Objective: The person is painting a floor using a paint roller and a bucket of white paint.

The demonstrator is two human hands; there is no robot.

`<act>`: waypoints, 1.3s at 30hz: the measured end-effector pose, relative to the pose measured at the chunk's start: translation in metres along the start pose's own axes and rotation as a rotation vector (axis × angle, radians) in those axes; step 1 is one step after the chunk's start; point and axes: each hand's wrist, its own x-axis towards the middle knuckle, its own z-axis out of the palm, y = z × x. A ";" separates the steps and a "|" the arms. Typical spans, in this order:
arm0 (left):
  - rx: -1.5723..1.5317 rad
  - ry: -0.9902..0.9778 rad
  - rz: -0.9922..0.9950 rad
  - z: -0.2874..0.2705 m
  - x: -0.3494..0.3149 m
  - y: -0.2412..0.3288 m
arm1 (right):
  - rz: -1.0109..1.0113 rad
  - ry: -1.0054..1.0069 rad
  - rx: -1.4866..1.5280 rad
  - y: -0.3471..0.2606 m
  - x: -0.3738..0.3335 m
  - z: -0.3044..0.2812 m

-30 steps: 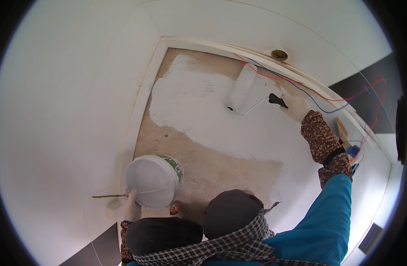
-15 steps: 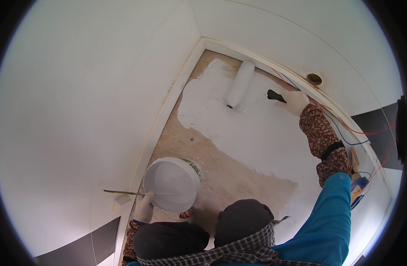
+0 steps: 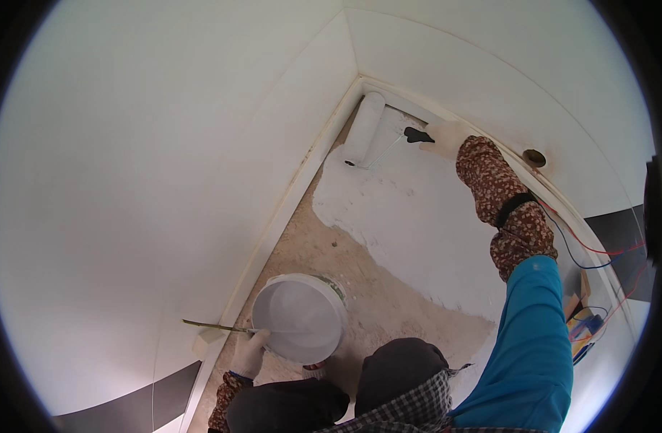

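My right hand (image 3: 446, 137), in a pale glove, is closed round the black handle of a paint roller (image 3: 365, 130). The roller's long white sleeve lies on the floor in the far corner, close along the left skirting. Wet white paint (image 3: 417, 209) covers the floor below and right of it. With my left hand (image 3: 250, 353), also gloved, I grip the left rim of a round bucket (image 3: 338, 289) holding pale paint. A thin greenish stick (image 3: 208, 325) crosses that rim beside my fingers, its outer end pointing left.
Bare brown floor (image 3: 345, 267) shows between bucket and paint. White walls with skirting (image 3: 295, 184) meet at the far corner. Red and blue wires (image 3: 572, 234) run along the right wall, below a round hole (image 3: 534, 158). My knees (image 3: 403, 364) are bent at the front.
My right hand has moved the roller left over the floor, from the painted area to the far left corner. My left hand stays at the bucket rim. The whole view has shifted slightly.
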 end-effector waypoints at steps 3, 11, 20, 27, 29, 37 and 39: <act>-0.014 -0.038 0.046 0.003 -0.008 -0.001 | -0.026 0.069 0.024 -0.005 0.005 -0.007; 0.029 -0.002 0.006 0.004 -0.002 -0.003 | -0.021 0.027 -0.003 -0.006 0.004 -0.002; 0.116 0.021 0.062 0.008 -0.018 -0.012 | 0.067 0.066 0.019 0.035 -0.090 0.030; 0.117 -0.020 0.056 -0.001 -0.004 -0.018 | 0.229 -0.033 0.066 0.063 -0.156 0.047; 0.121 0.012 0.037 -0.007 -0.003 -0.024 | 0.232 -0.042 0.086 0.070 -0.166 0.054; 0.157 0.057 -0.036 -0.030 0.009 -0.063 | 0.238 -0.080 0.063 0.115 -0.217 0.106; 0.089 0.071 -0.021 -0.041 0.010 -0.079 | 0.239 -0.121 0.075 0.125 -0.213 0.123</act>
